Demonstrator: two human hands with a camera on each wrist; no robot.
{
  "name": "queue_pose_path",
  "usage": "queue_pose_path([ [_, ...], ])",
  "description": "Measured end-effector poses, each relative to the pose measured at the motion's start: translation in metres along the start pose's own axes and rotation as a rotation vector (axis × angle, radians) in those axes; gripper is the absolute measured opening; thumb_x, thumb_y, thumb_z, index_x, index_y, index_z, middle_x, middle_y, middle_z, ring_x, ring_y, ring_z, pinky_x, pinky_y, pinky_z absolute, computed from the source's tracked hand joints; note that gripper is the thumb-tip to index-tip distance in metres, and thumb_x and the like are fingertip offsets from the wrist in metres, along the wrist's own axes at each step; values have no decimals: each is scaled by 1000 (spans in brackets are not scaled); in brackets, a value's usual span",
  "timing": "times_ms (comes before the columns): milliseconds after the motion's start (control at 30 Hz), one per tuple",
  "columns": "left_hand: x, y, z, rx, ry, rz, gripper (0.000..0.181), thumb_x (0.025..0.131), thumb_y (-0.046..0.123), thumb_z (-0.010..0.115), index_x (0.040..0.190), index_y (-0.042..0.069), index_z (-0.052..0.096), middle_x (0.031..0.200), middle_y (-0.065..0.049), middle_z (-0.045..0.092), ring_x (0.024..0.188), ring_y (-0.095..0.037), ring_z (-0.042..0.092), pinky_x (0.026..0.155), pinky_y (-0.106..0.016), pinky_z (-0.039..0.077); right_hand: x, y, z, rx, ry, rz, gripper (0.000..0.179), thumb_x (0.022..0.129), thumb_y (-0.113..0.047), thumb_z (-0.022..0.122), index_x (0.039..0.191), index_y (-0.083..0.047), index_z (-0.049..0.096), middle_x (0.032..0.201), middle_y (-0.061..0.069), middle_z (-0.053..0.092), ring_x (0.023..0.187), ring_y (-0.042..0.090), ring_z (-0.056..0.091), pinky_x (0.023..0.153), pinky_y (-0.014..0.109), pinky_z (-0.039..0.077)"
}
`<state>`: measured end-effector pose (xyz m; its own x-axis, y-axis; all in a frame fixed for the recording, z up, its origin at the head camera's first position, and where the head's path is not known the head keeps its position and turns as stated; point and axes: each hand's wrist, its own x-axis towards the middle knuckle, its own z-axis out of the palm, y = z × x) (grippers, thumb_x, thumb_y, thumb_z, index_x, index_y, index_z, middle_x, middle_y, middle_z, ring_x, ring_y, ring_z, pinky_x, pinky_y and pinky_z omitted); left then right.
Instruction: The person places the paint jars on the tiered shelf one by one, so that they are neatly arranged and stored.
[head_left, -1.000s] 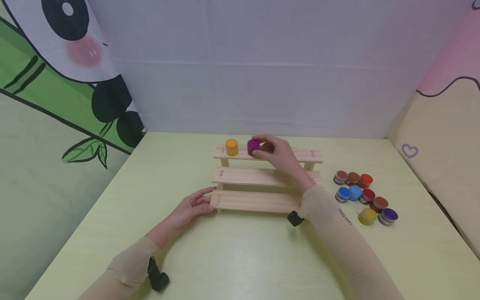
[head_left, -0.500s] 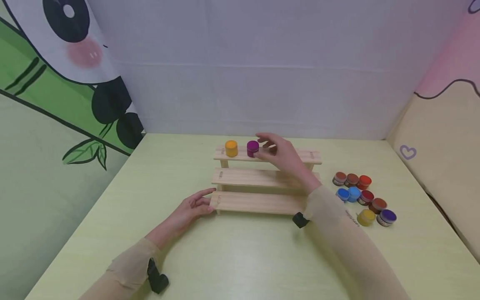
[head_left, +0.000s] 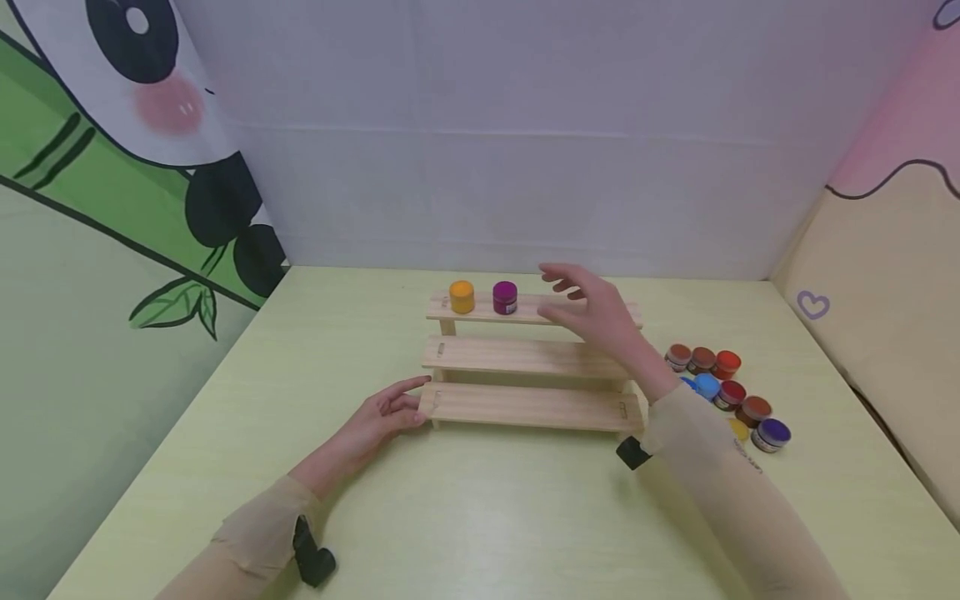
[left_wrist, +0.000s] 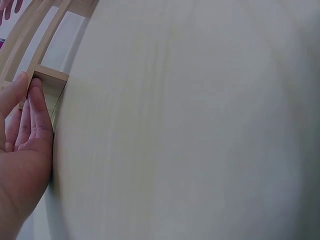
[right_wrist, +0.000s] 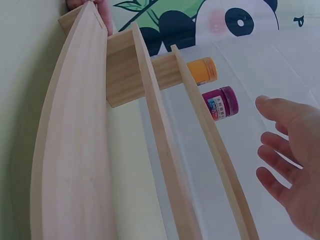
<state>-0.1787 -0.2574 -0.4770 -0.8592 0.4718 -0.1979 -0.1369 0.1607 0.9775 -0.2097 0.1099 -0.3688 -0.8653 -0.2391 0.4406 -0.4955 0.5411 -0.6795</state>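
A three-step wooden display stand [head_left: 517,406] stands on the table, its steps rising toward the back. On its top step sit an orange paint jar [head_left: 462,297] and, to the right of it, a purple paint jar [head_left: 505,298], both upright with lids on. My left hand [head_left: 386,417] grips the left end of the lowest step; the left wrist view has thumb and fingers [left_wrist: 37,107] on either side of the board. My right hand [head_left: 592,308] hovers over the right part of the top step, fingers spread and holding nothing, apart from the purple jar [right_wrist: 221,103].
Several more paint jars stand on the table right of the stand, among them a red one [head_left: 727,363], a dark red one [head_left: 730,395], a light blue one [head_left: 707,386] and a dark purple one [head_left: 771,435]. My right sleeve [head_left: 720,467] partly covers them. A white backdrop [head_left: 525,192] rises behind.
My right hand has let go of the purple jar, leaving it on the top step, and has moved off to the right. The left hand stays at the stand's left end.
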Motion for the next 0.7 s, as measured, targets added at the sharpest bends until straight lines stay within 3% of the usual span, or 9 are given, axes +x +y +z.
queue_pose_path([
  [300, 0, -1, -3, 8, -3, 7, 67, 96, 14, 64, 154, 11, 31, 110, 11, 69, 105, -5, 64, 91, -20, 50, -24, 9, -25, -39, 101, -83, 59, 89, -17, 74, 143, -16, 51, 133, 9, 62, 117, 24, 58, 98, 41, 48],
  [533, 1, -3, -3, 0, -3, 16, 66, 96, 12, 63, 154, 9, 31, 109, 11, 69, 104, -4, 64, 91, -20, 50, -45, 17, -50, -127, 181, -80, 59, 87, -16, 76, 142, -20, 52, 130, 5, 64, 113, 17, 59, 93, 16, 45],
  [700, 2, -2, -2, 8, -2, 27, 66, 96, 12, 63, 154, 9, 32, 110, 10, 69, 105, -4, 64, 91, -20, 50, -60, 25, -68, -183, 213, -66, 60, 88, -15, 75, 143, -21, 52, 130, 6, 65, 111, 17, 58, 91, 8, 41],
])
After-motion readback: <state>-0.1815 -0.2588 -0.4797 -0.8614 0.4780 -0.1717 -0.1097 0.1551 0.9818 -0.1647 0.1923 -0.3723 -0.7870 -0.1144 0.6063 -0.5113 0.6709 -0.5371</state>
